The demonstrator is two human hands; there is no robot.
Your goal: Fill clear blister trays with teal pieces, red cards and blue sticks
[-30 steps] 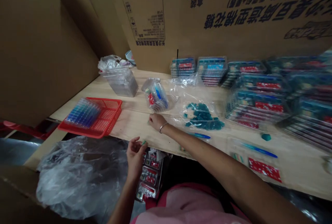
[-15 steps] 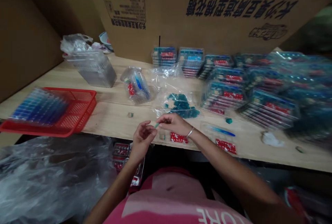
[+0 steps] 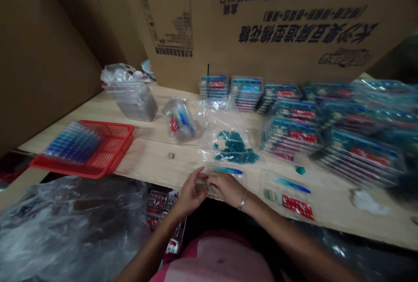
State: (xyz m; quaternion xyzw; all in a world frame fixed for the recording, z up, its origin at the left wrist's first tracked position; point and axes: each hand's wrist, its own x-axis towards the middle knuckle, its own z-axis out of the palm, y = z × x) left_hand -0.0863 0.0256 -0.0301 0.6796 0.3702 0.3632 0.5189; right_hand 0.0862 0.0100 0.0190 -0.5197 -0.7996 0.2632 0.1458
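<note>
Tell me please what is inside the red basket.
The red mesh basket holds a leaning row of clear packs with blue contents; the floor beneath them cannot be seen.

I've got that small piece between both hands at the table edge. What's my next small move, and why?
Probably lay the small piece from your left hand and right hand onto the clear plastic sleeve to the right, since it already carries a blue stick, a red card and a small striped piece.
</note>
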